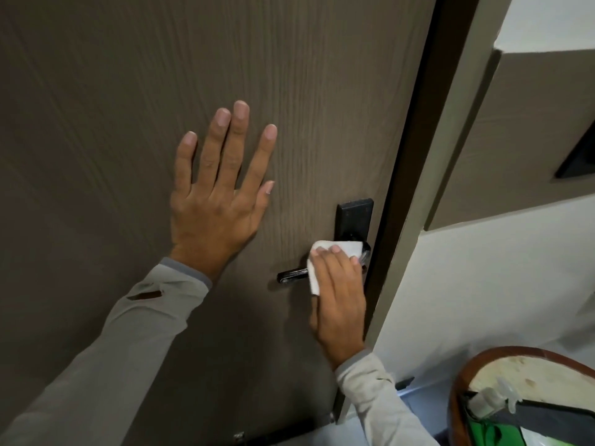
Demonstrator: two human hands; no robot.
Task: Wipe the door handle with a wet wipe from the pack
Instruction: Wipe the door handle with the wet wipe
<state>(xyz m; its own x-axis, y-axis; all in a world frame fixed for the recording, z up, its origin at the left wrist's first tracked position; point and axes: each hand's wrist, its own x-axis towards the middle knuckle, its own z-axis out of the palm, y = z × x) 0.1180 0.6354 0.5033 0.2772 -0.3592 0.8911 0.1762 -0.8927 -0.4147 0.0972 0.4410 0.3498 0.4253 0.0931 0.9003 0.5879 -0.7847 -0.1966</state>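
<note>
A black lever door handle sticks out leftward from a black backplate near the right edge of a brown wood-grain door. My right hand presses a folded white wet wipe over the handle's base, so only the lever's free end shows. My left hand lies flat on the door, fingers spread, up and to the left of the handle, holding nothing. What may be the wipes pack, green and white, sits partly cut off at the bottom right.
A dark door edge and pale frame run down right of the handle. Beyond is a white wall with a brown panel. A round wooden-rimmed table at the bottom right holds a dark bag and a clear spray bottle.
</note>
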